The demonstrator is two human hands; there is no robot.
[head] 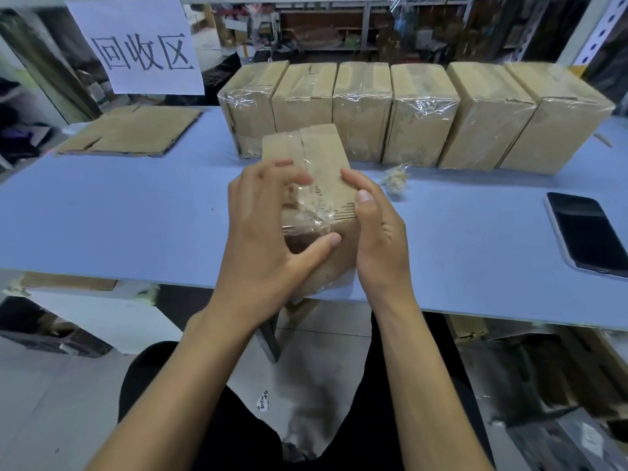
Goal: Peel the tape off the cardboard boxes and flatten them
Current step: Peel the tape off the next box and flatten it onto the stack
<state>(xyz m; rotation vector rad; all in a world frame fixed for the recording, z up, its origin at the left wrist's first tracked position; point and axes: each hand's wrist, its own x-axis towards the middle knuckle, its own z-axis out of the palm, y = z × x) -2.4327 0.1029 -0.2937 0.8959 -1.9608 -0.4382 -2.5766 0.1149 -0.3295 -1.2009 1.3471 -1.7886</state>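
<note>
Now left hand (261,229) fingers pinching clear tape (314,212), right hand (377,229) gripping cardboard box (323,147)

Row of taped boxes (407,113) runs along the back of the bench (136,215), flattened cardboard (131,130) at upper left, phone (588,232) far right, held box (319,198) front center.

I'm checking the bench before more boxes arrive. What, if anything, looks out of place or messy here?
A crumpled wad of peeled tape lies loose on the blue table, right of the held box. A smartphone rests near the table's right front edge. The six taped boxes stand in a tidy row.
</note>
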